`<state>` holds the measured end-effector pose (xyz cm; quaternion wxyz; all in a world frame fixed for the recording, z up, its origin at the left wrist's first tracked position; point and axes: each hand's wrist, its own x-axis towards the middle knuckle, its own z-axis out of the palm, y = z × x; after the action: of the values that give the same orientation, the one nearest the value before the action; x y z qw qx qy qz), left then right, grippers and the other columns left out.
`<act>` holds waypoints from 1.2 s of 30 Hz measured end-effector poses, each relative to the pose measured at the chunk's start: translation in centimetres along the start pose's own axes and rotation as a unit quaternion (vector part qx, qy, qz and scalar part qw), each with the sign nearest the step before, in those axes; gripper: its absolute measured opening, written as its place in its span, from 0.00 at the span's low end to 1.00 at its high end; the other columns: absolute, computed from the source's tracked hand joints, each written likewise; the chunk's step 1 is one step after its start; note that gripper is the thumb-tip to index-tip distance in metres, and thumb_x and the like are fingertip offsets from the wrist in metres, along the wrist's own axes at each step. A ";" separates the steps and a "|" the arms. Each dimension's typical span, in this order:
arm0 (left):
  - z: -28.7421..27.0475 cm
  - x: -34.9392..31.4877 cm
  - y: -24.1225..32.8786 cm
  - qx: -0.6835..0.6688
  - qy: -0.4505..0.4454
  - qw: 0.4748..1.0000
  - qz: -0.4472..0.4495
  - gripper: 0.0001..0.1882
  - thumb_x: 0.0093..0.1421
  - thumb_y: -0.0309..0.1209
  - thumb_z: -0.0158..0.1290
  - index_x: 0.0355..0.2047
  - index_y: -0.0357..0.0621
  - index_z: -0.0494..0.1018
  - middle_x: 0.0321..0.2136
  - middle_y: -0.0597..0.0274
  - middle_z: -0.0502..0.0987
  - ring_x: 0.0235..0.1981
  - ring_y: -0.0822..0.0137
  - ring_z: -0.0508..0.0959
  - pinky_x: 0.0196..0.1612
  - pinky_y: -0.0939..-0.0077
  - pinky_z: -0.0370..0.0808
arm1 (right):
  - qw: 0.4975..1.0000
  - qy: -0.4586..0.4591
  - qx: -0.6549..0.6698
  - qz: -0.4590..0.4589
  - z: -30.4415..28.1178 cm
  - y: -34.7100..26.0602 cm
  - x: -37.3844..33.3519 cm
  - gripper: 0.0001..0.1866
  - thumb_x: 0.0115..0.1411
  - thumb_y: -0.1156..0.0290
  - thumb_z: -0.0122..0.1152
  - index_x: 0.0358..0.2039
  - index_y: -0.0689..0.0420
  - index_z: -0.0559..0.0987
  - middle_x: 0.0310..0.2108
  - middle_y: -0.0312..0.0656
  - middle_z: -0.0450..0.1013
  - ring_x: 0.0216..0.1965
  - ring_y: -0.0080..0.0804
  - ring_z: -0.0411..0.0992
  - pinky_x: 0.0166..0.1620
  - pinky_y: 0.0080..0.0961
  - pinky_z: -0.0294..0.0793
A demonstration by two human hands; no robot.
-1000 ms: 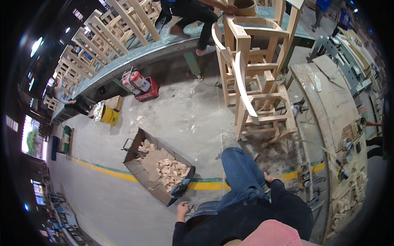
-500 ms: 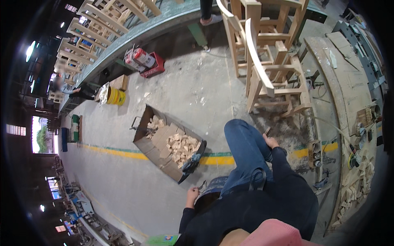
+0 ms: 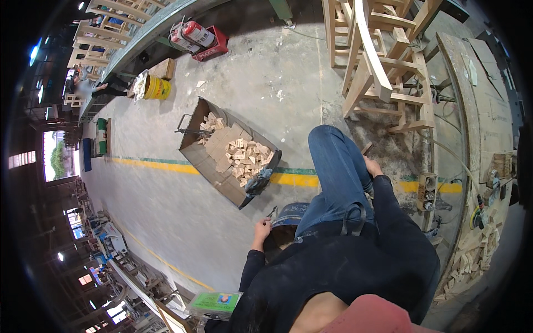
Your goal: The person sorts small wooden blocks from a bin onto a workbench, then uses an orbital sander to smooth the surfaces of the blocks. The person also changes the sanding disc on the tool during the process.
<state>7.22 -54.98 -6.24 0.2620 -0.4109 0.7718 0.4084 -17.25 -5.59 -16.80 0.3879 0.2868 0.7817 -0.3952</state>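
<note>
My left hand [image 3: 261, 229] is closed on a thin dark tool-like thing [image 3: 271, 211], too small to name, beside the rim of a blue bucket [image 3: 291, 214] at my left thigh. By my bent right knee, my right hand [image 3: 373, 166] is closed around a small wooden piece [image 3: 366, 147]; its fingers are partly hidden by my leg. Ahead to the left stands an open cart [image 3: 212, 183] lined with cardboard. Several pale wood blocks [image 3: 248, 157] lie in it, and a dark blue-grey cloth or glove [image 3: 259, 182] hangs over its near corner.
Wooden chair frames [image 3: 383, 83] stand ahead right. A workbench [image 3: 466, 127] with wood offcuts [image 3: 472, 252] and a hose runs along the right. Fire extinguishers [image 3: 197, 35] in a red stand and a yellow bucket [image 3: 157, 87] are far left. A yellow line [image 3: 294, 180] crosses the floor.
The whole view has shifted, so the cart, chair frames and both hands sit higher in the picture. Both hands keep their hold and stay in about the same place beside my legs.
</note>
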 end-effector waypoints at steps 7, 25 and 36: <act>0.1 2.0 1.6 0.041 -0.008 0.999 0.029 0.13 0.57 0.29 0.48 0.40 0.39 0.77 0.25 0.55 0.80 0.27 0.67 0.80 0.34 0.73 0.76 | 0.997 0.045 -0.041 -0.042 0.4 1.2 2.9 0.37 0.59 0.41 0.41 0.49 0.66 0.74 0.51 0.61 0.68 0.55 0.53 0.65 0.56 0.39 0.63; 12.8 9.8 54.5 0.001 -0.161 0.879 0.448 0.19 0.60 0.40 0.52 0.44 0.39 0.76 0.34 0.57 0.80 0.33 0.70 0.78 0.38 0.73 0.74 | 0.984 0.027 0.176 0.010 -6.8 -0.6 7.1 0.16 0.61 0.58 0.53 0.43 0.54 0.75 0.26 0.38 0.74 0.25 0.29 0.73 0.26 0.29 0.74; 26.6 9.5 73.8 -0.103 -0.253 0.903 0.331 0.52 0.35 0.48 0.67 0.56 0.31 0.59 0.49 0.41 0.71 0.51 0.51 0.72 0.55 0.66 0.69 | 0.723 -0.112 0.679 -0.053 -10.1 -11.1 1.9 0.36 0.65 0.46 0.42 0.64 0.57 0.50 0.57 0.59 0.58 0.56 0.49 0.63 0.58 0.42 0.67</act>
<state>-58.56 -12.17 3.30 0.2544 -0.0395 0.7246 0.6392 -30.51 -2.64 -10.13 0.1520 0.3853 0.2690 -0.8695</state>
